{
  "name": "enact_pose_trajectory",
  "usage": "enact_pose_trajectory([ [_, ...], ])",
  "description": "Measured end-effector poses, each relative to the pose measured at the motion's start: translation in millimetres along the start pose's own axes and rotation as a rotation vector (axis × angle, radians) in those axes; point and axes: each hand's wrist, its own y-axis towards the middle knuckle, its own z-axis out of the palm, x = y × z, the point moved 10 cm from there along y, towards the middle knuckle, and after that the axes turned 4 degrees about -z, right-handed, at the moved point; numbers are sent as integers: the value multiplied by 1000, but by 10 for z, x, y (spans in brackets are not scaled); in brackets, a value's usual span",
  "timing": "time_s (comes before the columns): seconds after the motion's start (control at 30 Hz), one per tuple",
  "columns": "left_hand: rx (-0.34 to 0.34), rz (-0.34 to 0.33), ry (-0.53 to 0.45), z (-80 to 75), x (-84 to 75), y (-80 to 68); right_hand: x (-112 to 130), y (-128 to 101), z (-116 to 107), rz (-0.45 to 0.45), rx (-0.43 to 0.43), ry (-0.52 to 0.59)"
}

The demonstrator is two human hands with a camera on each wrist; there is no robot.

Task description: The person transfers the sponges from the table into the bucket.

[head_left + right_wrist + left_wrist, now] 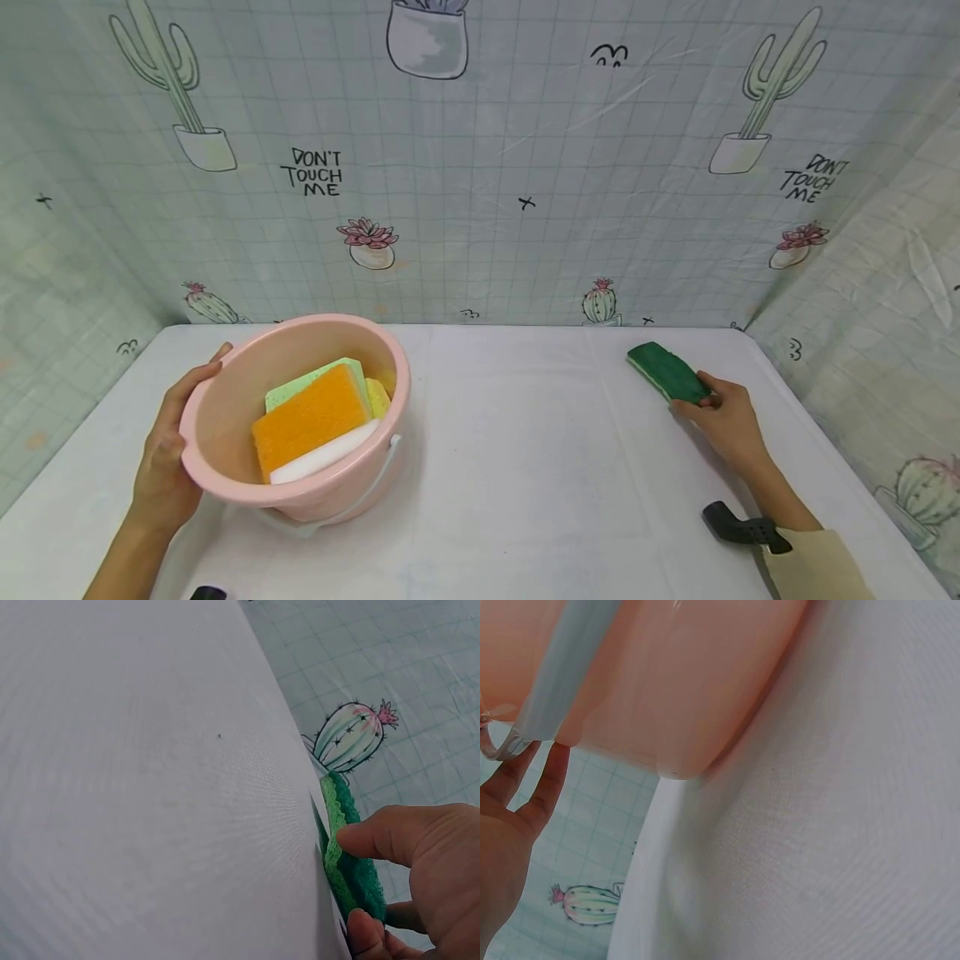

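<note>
My left hand (167, 450) grips the left side of a pink bucket (208, 417), its fingers along the rim. Inside the bucket lie an orange sponge (311, 419), a pale green sponge (281, 395), something yellow (378, 398) and a white block (327, 452). A light handle (570, 667) hangs down the bucket's outside. At the right of the table, my right hand (723, 421) pinches the near end of a green scouring sponge (667, 372) between thumb and fingers. The right wrist view shows its light green foam side (334, 855) and dark green scouring side (364, 877), close over the table.
A white cloth covers the table (525, 467). Behind and beside it hang curtains (480, 167) printed with cacti and a grid. A black wrist mount (742, 527) sits on the right forearm, and a black piece (207, 592) shows near the left wrist.
</note>
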Motion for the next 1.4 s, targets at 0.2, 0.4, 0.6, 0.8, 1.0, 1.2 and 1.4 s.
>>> enact_pose_trajectory([
  [0.2, -4, -6, -1, 2, -2, 9, -8, -7, 36, 9, 11, -20],
  [0.4, 6, 2, -37, 28, -24, 10, 26, -21, 12, -21, -46, -62],
  [0.6, 7, 4, -59, 23, -42, -8, 88, -23, -16, 13, -27, -25],
  [0.8, -8, -6, -25, 6, -39, -5, 241, -30, 13, 29, 18, 34],
  [1.0, -19, -36, 29, 6, -8, -4, 542, -25, 40, -72, 12, 1],
  [1.2, -22, -38, 29, -2, -5, -5, 808, 5, 45, -147, 13, -15],
  [1.4, -24, -42, 42, -5, -3, -13, 1058, 59, 74, -217, 19, 17],
])
